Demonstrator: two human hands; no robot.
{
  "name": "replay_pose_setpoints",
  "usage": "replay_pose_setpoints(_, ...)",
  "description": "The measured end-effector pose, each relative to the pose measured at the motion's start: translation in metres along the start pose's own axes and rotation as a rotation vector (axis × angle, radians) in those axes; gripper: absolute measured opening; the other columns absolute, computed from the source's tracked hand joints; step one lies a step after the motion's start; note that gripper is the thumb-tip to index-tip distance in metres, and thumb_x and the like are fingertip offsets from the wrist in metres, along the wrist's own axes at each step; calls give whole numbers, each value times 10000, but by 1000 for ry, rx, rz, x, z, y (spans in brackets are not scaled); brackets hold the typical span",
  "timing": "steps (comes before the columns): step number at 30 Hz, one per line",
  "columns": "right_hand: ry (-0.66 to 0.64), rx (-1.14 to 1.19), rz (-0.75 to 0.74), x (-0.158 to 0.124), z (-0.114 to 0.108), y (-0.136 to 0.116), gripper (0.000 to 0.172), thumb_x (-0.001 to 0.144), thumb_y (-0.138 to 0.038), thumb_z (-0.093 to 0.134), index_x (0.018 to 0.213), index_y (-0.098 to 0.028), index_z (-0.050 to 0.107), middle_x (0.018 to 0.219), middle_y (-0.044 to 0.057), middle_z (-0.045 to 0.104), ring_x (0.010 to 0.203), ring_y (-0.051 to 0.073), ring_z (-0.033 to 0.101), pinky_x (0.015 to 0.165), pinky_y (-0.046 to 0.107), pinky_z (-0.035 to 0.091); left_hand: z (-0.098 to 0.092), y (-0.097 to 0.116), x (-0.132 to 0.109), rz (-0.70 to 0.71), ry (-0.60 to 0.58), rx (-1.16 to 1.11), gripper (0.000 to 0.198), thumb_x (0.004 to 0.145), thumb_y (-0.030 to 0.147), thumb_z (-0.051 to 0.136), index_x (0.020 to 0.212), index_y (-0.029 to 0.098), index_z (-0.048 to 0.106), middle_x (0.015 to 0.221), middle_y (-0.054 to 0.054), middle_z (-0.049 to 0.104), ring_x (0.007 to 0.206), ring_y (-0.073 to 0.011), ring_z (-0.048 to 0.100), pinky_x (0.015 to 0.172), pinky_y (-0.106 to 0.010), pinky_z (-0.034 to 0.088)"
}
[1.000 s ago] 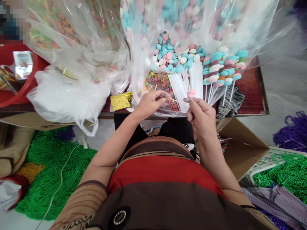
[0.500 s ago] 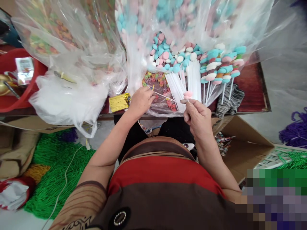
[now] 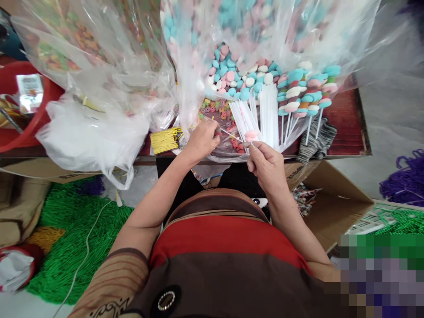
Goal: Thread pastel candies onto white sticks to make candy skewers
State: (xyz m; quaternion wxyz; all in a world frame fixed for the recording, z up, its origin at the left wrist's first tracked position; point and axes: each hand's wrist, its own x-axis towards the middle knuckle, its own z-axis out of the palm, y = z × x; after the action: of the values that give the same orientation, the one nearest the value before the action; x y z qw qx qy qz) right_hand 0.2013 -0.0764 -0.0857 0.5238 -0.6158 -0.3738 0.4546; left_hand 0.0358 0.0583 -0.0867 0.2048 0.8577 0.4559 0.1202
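Observation:
My left hand (image 3: pixel 203 140) pinches a thin white stick (image 3: pixel 228 132) that points right. A small yellow strip (image 3: pixel 213 118) sticks up by its fingertips. Close on the right, my right hand (image 3: pixel 267 165) has thumb and finger closed on a pink marshmallow (image 3: pixel 251 135) near the stick's far end; whether the stick enters it I cannot tell. Small coloured candy rings (image 3: pixel 218 108) lie in plastic behind my hands. A bundle of white sticks (image 3: pixel 268 112) rests just beyond the right hand. Pink, blue and white marshmallows (image 3: pixel 230 75) spill from a large clear bag.
Finished candy skewers (image 3: pixel 293 95) stand at the right beside a grey knitted glove (image 3: pixel 316 139). Yellow twist ties (image 3: pixel 165 140) and a white plastic bag (image 3: pixel 89 137) lie left. A red basin (image 3: pixel 49 104) is at far left. An open cardboard box (image 3: pixel 334 198) sits below right.
My right hand has moved left and slightly down with the pink marshmallow, closer to the stick. My left hand has shifted slightly right, still pinching the stick.

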Motion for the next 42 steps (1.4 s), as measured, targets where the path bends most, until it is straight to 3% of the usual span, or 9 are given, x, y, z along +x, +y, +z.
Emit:
replay_pose_setpoints(7, -204, -144, -25, -4, 3, -5, 399, 954, -571, 585, 949, -197, 723, 462, -75, 469, 432, 99, 391, 490, 249, 293, -4, -14, -5, -199, 120, -757, 104, 912, 201, 648, 1013, 201, 675, 951, -17, 738, 853, -135, 679, 783, -281, 569)
replay_pose_setpoints(11, -234, -198, -47, -4, 7, -7, 377, 968, -534, 557, 901, -198, 714, 468, -67, 479, 438, 107, 413, 507, 256, 324, -3, -16, -6, -211, 126, -953, 167, 894, 342, 744, 985, 207, 707, 930, -21, 738, 797, -126, 685, 729, -269, 583)
replay_pose_setpoints(18, -212, -256, -57, -4, 4, -7, 347, 970, -482, 535, 889, -196, 713, 460, -63, 467, 438, 114, 417, 501, 258, 317, -3, -10, -11, -145, 179, -773, 165, 926, 356, 709, 1035, 232, 713, 967, -24, 751, 892, -141, 694, 790, -270, 570)
replay_pose_setpoints(27, -258, -243, 31, -9, 8, -19, 329, 964, -436, 517, 806, -192, 670, 435, -65, 464, 411, 102, 396, 492, 253, 309, -12, -5, -17, 126, 327, -255, 141, 966, 243, 646, 1057, 221, 752, 1052, -41, 761, 1021, -176, 688, 941, -304, 531)
replay_pose_setpoints(34, -225, -190, 35, -14, 8, -23, 325, 970, -430, 536, 871, -175, 711, 427, -74, 461, 400, 93, 390, 486, 248, 309, 1, -13, -11, 264, 457, -385, 143, 979, 295, 657, 1037, 235, 774, 964, -20, 754, 922, -136, 689, 857, -261, 540)
replay_pose_setpoints(42, -118, 152, 71, -6, 24, -6, 390, 913, -604, 668, 896, -214, 671, 474, -93, 459, 395, 65, 310, 411, 226, 222, 8, 11, -25, 347, 313, -571, 282, 1034, 395, 548, 1112, 251, 777, 1037, -55, 751, 982, -150, 701, 896, -295, 551)
